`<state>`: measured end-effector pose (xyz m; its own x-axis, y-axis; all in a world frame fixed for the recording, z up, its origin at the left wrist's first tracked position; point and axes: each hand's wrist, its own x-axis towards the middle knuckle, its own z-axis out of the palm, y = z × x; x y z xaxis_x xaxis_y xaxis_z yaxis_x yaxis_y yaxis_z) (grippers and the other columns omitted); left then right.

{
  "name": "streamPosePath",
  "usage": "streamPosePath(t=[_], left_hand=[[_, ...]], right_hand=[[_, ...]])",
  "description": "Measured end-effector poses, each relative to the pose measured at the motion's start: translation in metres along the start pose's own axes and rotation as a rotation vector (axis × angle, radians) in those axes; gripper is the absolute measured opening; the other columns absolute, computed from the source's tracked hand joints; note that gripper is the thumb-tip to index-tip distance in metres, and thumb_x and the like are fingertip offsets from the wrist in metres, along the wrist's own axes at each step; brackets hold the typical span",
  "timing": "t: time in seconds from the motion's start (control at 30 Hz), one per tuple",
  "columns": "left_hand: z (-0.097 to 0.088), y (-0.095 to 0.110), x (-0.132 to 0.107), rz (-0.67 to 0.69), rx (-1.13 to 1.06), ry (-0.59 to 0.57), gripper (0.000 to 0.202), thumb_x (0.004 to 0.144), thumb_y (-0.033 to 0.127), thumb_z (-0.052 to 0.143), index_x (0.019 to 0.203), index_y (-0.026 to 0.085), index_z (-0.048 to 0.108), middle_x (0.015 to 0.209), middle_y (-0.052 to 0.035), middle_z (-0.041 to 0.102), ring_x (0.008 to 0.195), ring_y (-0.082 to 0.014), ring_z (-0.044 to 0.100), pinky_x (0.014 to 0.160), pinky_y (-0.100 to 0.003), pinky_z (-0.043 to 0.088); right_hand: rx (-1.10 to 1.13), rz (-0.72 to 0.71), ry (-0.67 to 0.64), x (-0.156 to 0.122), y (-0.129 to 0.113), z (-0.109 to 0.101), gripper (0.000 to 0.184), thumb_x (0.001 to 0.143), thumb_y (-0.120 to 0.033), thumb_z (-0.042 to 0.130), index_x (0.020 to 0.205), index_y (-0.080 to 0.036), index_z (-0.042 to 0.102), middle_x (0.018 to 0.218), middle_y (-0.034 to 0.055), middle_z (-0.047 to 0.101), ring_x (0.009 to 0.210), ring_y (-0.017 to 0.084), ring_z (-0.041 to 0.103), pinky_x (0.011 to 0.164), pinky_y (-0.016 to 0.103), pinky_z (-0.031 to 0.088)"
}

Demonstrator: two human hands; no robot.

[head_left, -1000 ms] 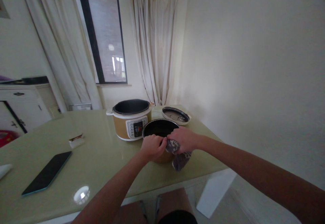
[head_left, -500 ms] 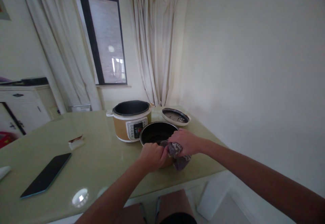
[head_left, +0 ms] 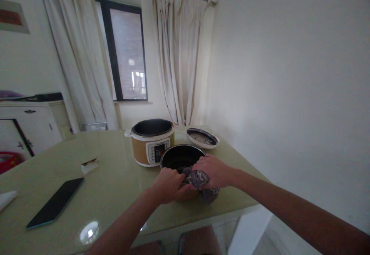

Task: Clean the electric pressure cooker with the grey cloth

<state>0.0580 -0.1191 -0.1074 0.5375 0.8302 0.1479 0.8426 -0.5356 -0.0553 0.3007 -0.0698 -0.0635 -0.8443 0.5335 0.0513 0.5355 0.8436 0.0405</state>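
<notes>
Cloth (head_left: 199, 179) is clutched by the right hand (head_left: 213, 170), pot (head_left: 181, 155) by the left hand (head_left: 168, 185).

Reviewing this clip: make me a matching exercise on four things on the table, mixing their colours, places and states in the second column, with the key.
Things:
1. Cooker
2. Cloth
3. Lid
4. Tablet-like slab

Descriptions:
A. Just beyond the pot, toward its right
B. Dark and flat, lying well to the left of the pot
C. Tan and white, with a control panel
D. Greyish and patterned, bunched in the right hand

Pairs: 1-C, 2-D, 3-A, 4-B
</notes>
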Motion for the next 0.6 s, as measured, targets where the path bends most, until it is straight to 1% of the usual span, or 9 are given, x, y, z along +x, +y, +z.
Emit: streamPosePath(t=[0.07, 0.13, 0.17, 0.23, 0.3, 0.37, 0.43, 0.5, 0.6], left_hand=[[-0.004, -0.019, -0.003, 0.083, -0.012, 0.015, 0.067, 0.099, 0.077, 0.043, 0.095, 0.019, 0.077, 0.091, -0.0137, 0.079, 0.089, -0.0316, 0.075, 0.081, -0.041, 0.051], [-0.003, -0.034, -0.005, 0.083, 0.005, 0.03, 0.062, 0.097, 0.075, 0.052, 0.094, 0.018, 0.076, 0.092, -0.0127, 0.079, 0.094, -0.0319, 0.075, 0.087, -0.042, 0.051], [-0.001, -0.036, -0.006, 0.059, 0.018, 0.031, 0.06, 0.097, 0.073, 0.053, 0.093, 0.018, 0.077, 0.091, -0.0131, 0.079, 0.094, -0.0321, 0.075, 0.089, -0.043, 0.052], [0.003, -0.03, -0.006, -0.013, 0.047, 0.025, 0.062, 0.098, 0.072, 0.051, 0.091, 0.017, 0.078, 0.091, -0.0154, 0.079, 0.093, -0.0333, 0.075, 0.09, -0.046, 0.052], [0.006, -0.012, -0.006, -0.096, 0.065, 0.014, 0.065, 0.099, 0.072, 0.047, 0.092, 0.016, 0.08, 0.092, -0.0189, 0.079, 0.092, -0.0352, 0.075, 0.088, -0.048, 0.053], [0.006, 0.006, -0.006, -0.162, 0.069, -0.004, 0.066, 0.101, 0.069, 0.045, 0.093, 0.015, 0.081, 0.092, -0.0218, 0.079, 0.092, -0.0368, 0.076, 0.085, -0.049, 0.054], [0.002, 0.014, -0.007, -0.179, 0.054, -0.031, 0.065, 0.103, 0.065, 0.043, 0.093, 0.015, 0.082, 0.092, -0.0222, 0.079, 0.09, -0.0371, 0.076, 0.08, -0.048, 0.054], [-0.002, 0.005, -0.008, -0.126, 0.019, -0.044, 0.064, 0.1, 0.069, 0.046, 0.093, 0.017, 0.082, 0.091, -0.0195, 0.08, 0.087, -0.0354, 0.077, 0.078, -0.045, 0.054], [-0.005, -0.024, -0.01, 0.006, -0.014, -0.02, 0.063, 0.092, 0.077, 0.057, 0.092, 0.019, 0.08, 0.092, -0.0143, 0.081, 0.09, -0.0322, 0.077, 0.082, -0.042, 0.053]], right_hand=[[0.074, -0.035, 0.031, -0.006, 0.016, 0.0, 0.051, 0.077, -0.055, 0.083, 0.119, -0.027, 0.073, 0.111, 0.0058, 0.078, 0.108, 0.029, 0.068, 0.092, 0.039, 0.042], [0.114, -0.041, 0.078, -0.009, 0.03, 0.003, 0.051, 0.077, -0.053, 0.084, 0.119, -0.027, 0.073, 0.113, 0.005, 0.077, 0.11, 0.028, 0.067, 0.093, 0.038, 0.041], [0.108, -0.03, 0.096, -0.01, 0.032, 0.004, 0.05, 0.076, -0.053, 0.085, 0.118, -0.027, 0.074, 0.113, 0.0052, 0.077, 0.11, 0.028, 0.067, 0.093, 0.038, 0.041], [0.055, -0.011, 0.101, -0.006, 0.027, 0.008, 0.047, 0.077, -0.052, 0.085, 0.115, -0.025, 0.074, 0.109, 0.0064, 0.077, 0.108, 0.029, 0.066, 0.093, 0.039, 0.04], [-0.024, -0.029, 0.074, 0.001, 0.012, 0.011, 0.046, 0.078, -0.05, 0.085, 0.114, -0.024, 0.074, 0.106, 0.0083, 0.076, 0.106, 0.029, 0.065, 0.093, 0.04, 0.04], [-0.08, -0.064, 0.046, 0.007, -0.003, 0.011, 0.046, 0.081, -0.048, 0.083, 0.117, -0.022, 0.073, 0.105, 0.0102, 0.076, 0.105, 0.03, 0.064, 0.092, 0.041, 0.04], [-0.085, -0.084, 0.038, 0.01, -0.009, 0.009, 0.047, 0.081, -0.049, 0.083, 0.117, -0.021, 0.072, 0.104, 0.0105, 0.076, 0.104, 0.03, 0.064, 0.091, 0.041, 0.04], [-0.041, -0.1, 0.046, 0.008, -0.001, 0.008, 0.047, 0.08, -0.05, 0.083, 0.117, -0.023, 0.072, 0.106, 0.009, 0.076, 0.105, 0.029, 0.064, 0.091, 0.04, 0.04], [0.025, -0.1, 0.086, 0.0, 0.025, 0.007, 0.05, 0.079, -0.052, 0.083, 0.121, -0.026, 0.071, 0.111, 0.007, 0.076, 0.108, 0.029, 0.065, 0.091, 0.039, 0.039]])
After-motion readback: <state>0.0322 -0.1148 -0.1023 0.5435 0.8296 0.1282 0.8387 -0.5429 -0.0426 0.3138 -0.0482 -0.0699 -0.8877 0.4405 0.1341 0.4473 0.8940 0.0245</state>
